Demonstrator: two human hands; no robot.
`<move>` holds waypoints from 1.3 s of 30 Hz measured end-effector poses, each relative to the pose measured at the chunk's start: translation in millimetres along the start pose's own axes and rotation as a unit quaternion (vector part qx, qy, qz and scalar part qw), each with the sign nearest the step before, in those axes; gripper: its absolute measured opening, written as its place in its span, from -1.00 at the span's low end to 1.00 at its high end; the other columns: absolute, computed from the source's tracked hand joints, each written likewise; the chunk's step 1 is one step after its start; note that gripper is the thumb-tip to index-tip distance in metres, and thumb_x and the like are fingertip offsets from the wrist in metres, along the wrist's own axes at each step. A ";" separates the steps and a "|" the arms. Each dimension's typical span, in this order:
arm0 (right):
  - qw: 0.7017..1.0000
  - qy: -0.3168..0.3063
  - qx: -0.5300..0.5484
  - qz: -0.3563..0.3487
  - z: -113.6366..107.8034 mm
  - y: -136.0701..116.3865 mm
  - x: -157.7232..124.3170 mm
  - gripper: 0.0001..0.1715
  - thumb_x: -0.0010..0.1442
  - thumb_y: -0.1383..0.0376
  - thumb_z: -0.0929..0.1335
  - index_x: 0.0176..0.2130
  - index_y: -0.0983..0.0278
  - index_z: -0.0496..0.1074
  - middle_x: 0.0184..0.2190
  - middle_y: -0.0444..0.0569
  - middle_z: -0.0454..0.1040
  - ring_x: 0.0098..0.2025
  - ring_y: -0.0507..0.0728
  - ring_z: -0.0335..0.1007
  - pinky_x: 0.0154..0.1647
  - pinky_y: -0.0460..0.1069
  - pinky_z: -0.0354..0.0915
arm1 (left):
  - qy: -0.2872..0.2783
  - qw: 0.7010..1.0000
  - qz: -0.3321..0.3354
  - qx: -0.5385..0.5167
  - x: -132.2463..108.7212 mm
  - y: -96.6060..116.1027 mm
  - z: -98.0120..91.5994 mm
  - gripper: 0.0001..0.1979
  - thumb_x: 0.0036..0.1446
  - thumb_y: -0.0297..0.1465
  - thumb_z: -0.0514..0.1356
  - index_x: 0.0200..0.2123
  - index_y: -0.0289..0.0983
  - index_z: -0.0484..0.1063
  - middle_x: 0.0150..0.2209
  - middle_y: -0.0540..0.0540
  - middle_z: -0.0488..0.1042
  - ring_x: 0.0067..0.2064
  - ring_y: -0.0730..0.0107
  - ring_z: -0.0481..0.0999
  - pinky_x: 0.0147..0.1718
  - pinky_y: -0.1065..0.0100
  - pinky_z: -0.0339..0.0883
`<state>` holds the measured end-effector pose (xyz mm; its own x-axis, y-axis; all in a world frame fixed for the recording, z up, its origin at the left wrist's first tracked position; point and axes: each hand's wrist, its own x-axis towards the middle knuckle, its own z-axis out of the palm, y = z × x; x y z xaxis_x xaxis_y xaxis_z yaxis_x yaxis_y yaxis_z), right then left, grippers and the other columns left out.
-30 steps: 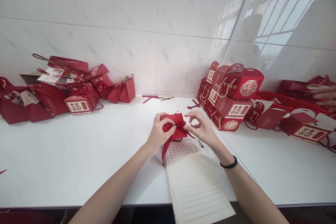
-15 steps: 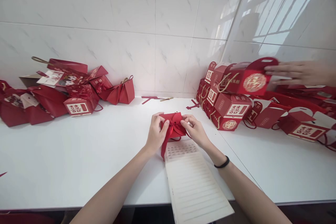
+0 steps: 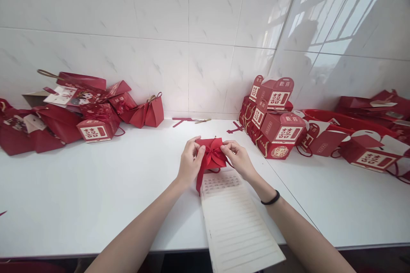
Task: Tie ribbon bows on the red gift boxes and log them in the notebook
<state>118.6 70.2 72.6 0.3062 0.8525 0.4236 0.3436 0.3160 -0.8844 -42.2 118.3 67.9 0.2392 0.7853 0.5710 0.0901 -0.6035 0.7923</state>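
A small red gift box [image 3: 215, 158] with petal-like flaps on top and a ribbon bow is between my hands, just above the table. My left hand [image 3: 191, 161] is closed on its left side, thumb on the front. With thumb and fingers, my right hand [image 3: 237, 156] grips the box's upper right edge near the ribbon. A long ribbon tail [image 3: 200, 175] hangs down at the left. Below the box lies a lined notebook [image 3: 241, 222] with handwriting at its top, jutting past the table's front edge.
Red boxes and bags [image 3: 96, 129] are heaped at the left. Stacked red gift boxes [image 3: 283, 134] stand at the right, beside open boxes [image 3: 371, 153] and a red basin [image 3: 323, 114]. Ribbon scraps [image 3: 182, 120] lie by the tiled wall.
Another person's hand, holding a red box at the right, has left the view. Stacked boxes show there now. My hands stay nearly still, and the box's flaps look more evenly folded.
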 end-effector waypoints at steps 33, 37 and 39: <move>0.993 -0.062 0.082 0.051 -2.8 0.2 1.4 -0.48 -0.09 -0.13 0.40 -0.56 0.29 0.41 -0.25 0.00 0.33 -0.15 0.16 0.25 -0.10 0.01 0.16 | -0.011 1.000 -0.020 -0.009 -1.8 3.2 2.0 -0.76 0.15 -0.31 0.06 -0.54 -0.23 0.18 0.10 -0.17 0.30 0.14 0.21 0.27 -0.07 0.24 0.27; 0.992 -0.058 0.094 0.057 -2.3 -0.1 1.5 -0.47 -0.09 -0.11 0.42 -0.60 0.29 0.34 -0.31 -0.03 0.35 -0.20 0.14 0.26 -0.14 0.00 0.16 | -0.009 0.999 -0.027 -0.016 -2.1 4.8 1.9 -0.75 0.15 -0.29 0.05 -0.55 -0.22 0.15 0.07 -0.17 0.33 0.12 0.21 0.29 -0.09 0.25 0.27; 0.991 -0.057 0.102 0.064 -2.1 0.3 1.5 -0.46 -0.10 -0.11 0.42 -0.61 0.29 0.31 -0.32 -0.03 0.36 -0.22 0.14 0.27 -0.16 0.00 0.17 | -0.008 0.999 -0.024 -0.019 -2.0 5.4 1.9 -0.74 0.15 -0.29 0.05 -0.55 -0.22 0.13 0.06 -0.17 0.34 0.13 0.22 0.29 -0.10 0.27 0.26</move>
<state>121.0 70.7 73.4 0.2291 0.9288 0.2913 0.1178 0.2706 -0.9555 -40.3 113.2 70.6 0.2517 0.8109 0.5283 0.0660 -0.5590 0.8265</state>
